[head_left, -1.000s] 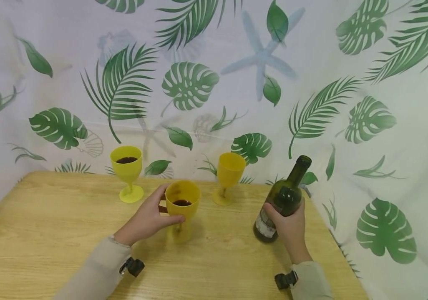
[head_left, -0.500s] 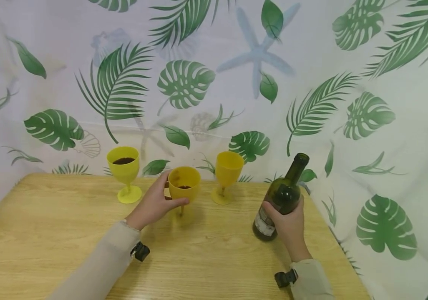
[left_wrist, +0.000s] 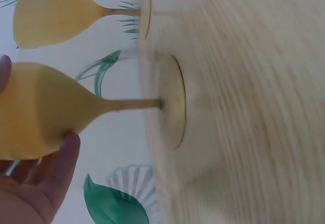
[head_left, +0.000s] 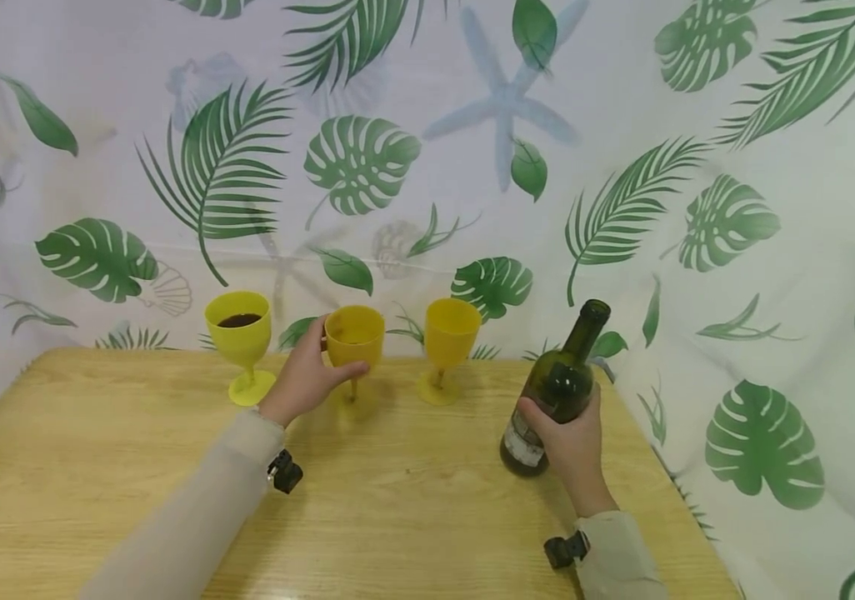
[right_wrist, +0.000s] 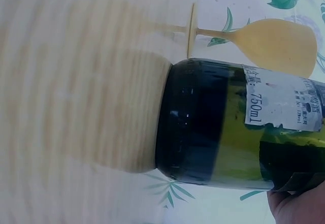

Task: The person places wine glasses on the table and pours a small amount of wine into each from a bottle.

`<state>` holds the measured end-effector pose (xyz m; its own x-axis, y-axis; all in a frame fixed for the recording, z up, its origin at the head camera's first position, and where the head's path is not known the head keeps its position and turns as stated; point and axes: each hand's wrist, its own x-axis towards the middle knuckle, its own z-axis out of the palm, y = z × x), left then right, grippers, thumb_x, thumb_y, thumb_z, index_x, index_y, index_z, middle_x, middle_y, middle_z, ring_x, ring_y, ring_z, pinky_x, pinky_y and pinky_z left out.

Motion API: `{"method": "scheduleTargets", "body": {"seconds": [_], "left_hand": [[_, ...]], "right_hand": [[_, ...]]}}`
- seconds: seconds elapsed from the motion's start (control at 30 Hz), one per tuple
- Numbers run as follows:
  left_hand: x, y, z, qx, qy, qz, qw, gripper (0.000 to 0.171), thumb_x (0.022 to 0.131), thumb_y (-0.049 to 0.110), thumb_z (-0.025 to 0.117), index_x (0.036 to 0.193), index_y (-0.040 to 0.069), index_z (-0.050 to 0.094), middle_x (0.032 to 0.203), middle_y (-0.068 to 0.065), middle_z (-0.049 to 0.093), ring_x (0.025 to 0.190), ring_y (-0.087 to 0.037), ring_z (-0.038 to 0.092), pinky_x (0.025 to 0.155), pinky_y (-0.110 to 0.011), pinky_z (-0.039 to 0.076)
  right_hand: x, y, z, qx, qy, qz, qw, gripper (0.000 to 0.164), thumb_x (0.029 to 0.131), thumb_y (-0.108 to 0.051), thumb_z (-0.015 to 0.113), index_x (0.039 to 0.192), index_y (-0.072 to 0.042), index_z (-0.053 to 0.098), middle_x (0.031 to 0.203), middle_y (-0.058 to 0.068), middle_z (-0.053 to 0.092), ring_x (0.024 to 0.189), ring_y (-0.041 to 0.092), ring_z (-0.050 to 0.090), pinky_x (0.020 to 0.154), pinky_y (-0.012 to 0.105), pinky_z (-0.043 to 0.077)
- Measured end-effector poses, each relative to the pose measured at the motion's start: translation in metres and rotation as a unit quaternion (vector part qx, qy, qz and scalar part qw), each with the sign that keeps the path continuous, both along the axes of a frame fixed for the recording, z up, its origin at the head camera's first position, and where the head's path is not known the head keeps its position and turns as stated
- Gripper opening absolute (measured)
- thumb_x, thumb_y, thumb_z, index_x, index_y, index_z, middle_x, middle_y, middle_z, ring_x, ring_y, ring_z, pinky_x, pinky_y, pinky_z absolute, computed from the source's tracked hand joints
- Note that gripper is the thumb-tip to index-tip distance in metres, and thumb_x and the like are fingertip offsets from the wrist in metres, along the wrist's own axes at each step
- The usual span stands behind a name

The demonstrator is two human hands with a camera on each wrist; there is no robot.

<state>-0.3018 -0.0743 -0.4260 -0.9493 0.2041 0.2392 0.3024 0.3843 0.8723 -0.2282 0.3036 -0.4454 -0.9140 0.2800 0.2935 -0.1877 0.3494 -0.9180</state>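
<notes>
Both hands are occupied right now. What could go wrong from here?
The left hand grips the middle goblet close to the left goblet, which holds dark liquid; a stray knock might spill it.
The right goblet stands near on the other side and could be bumped too.
The right hand holds a bottle with no cap showing; if it tipped, any contents could run out.

Wood-grain table [head_left: 412, 517] — behind it, leaf-print backdrop [head_left: 435, 179], blue starfish [head_left: 504, 100].

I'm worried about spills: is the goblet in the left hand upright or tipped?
Upright: in the head view, the goblet has its bowl above its foot.
</notes>
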Motion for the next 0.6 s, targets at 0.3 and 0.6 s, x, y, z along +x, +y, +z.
{"method": "scheduleTargets", "body": {"seconds": [0.3,0.6], "left_hand": [[-0.015,0.001,0.002,0.049,-0.013,0.021,0.9985,0.085,0.092,0.027,0.081,0.159,0.011,0.030,0.145,-0.013,0.050,0.130,-0.034,0.051,0.111,-0.052,0.044],[-0.020,0.001,0.005,0.043,-0.022,0.023,0.9986,0.082,0.097,0.026,0.076,0.159,0.008,0.026,0.148,-0.017,0.048,0.133,-0.036,0.050,0.114,-0.054,0.041]], "right_hand": [[0.000,-0.001,0.003,0.001,-0.006,-0.003,1.000,0.091,0.084,-0.025,0.087,0.154,-0.010,0.029,0.142,0.016,0.050,0.130,0.033,0.050,0.111,0.053,0.039],[-0.001,-0.002,0.002,-0.001,-0.004,0.002,1.000,0.090,0.085,-0.022,0.086,0.153,-0.011,0.029,0.142,0.014,0.050,0.128,0.031,0.051,0.110,0.051,0.040]]}}
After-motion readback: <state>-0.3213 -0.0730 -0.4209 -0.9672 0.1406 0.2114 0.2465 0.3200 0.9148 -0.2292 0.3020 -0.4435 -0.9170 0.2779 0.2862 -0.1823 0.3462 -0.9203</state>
